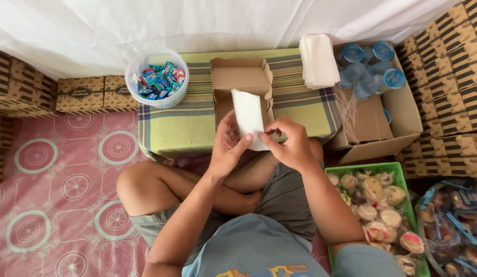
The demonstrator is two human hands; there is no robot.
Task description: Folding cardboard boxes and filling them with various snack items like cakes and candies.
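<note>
There, both my forearms reached forward over my crossed legs, elbows bent and wrists drawn close together. My left hand [227, 146] stood with its palm turned inward and fingers half curled, the thumb pressed against the lower edge of a white paper sheet [248, 118]. My right hand [291, 142] came in from the other side, knuckles up, with thumb and forefinger pinched shut on the same bottom edge. So both hands had hold of the sheet, which stood upright between them, thin, soft-looking and oblong, its top half rising in front of an open cardboard box [242, 82].

The box was plain brown inside, with scalloped flap edges, and it lay on a low table covered in a green striped cloth [192, 118]. On the cloth's left corner sat a round clear plastic tub [157, 77] filled with small glossy wrapped sweets, blue, red and green. At the right corner lay a neat stack of white sheets [319, 60]. Beside the table stood a larger carton [403, 120] holding sealed water cups with blue lids. By my right knee was a green plastic basket [400, 172] of round pastries in clear wraps. The floor mat [53, 174] was pink with circular patterns.
</note>
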